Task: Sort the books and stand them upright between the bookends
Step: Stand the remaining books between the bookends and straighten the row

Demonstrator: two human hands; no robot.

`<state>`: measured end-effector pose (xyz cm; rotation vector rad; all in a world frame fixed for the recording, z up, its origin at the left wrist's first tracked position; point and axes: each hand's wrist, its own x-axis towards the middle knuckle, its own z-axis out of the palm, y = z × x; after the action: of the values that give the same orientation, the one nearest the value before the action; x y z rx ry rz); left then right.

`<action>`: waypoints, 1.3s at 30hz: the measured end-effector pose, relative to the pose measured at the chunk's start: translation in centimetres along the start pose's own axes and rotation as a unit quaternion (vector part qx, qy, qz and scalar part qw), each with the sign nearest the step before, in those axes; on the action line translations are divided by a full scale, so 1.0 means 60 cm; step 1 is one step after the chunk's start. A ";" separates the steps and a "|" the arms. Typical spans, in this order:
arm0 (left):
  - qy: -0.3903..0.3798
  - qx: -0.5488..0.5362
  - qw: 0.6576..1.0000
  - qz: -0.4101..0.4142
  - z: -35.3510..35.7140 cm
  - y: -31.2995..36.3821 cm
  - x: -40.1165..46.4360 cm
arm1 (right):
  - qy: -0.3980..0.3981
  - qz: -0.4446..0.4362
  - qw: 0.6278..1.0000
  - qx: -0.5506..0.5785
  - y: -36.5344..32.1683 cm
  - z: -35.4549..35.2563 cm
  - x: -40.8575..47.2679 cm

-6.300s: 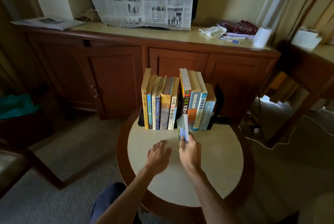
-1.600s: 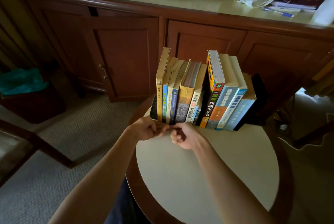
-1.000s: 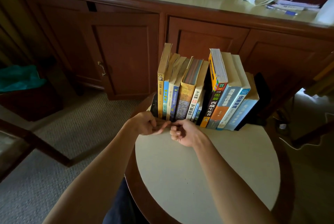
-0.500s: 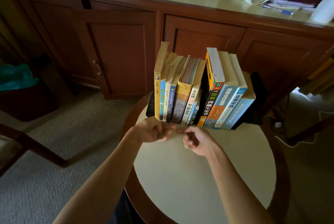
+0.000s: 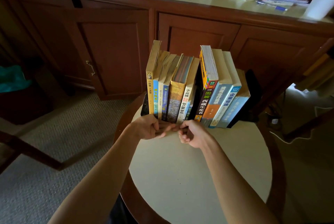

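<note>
Since half a second ago, little shifts: left hand (image 5: 148,127) and right hand (image 5: 192,133), loosely curled, hold nothing (fingertips nearly meeting). Just beyond them the books (image 5: 191,88) stand between black bookends (image 5: 253,89); stiff, fairly heavy, best pinched by spines.

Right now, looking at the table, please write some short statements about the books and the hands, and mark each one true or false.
1. The books stand on the round table. True.
2. The right hand holds a book in the air. False: it holds no book and stays low in front of the row.
3. A dark gap splits the row into two groups. True.
4. The left hand rests on the cabinet. False: it is at the foot of the row.
5. A black bookend stands at the right end. True.
</note>
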<state>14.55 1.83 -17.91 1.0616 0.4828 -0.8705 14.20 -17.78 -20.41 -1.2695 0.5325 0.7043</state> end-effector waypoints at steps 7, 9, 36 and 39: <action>-0.002 0.027 1.000 0.010 -0.001 0.002 0.004 | 0.038 -0.004 0.999 0.030 -0.001 0.006 0.001; -0.007 0.043 0.999 0.015 0.002 0.002 0.000 | 0.045 0.004 0.999 0.026 -0.001 0.007 0.004; -0.083 -0.033 0.996 0.019 0.010 -0.010 -0.017 | 0.050 0.008 0.996 0.068 -0.008 0.014 -0.009; -0.094 -0.022 0.995 0.036 0.012 -0.027 -0.020 | 0.022 0.005 0.998 0.054 -0.003 0.010 -0.026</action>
<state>12.53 1.29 -17.64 0.9403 0.3029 -0.8821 13.25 -17.50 -19.04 -1.1852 0.6046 0.6484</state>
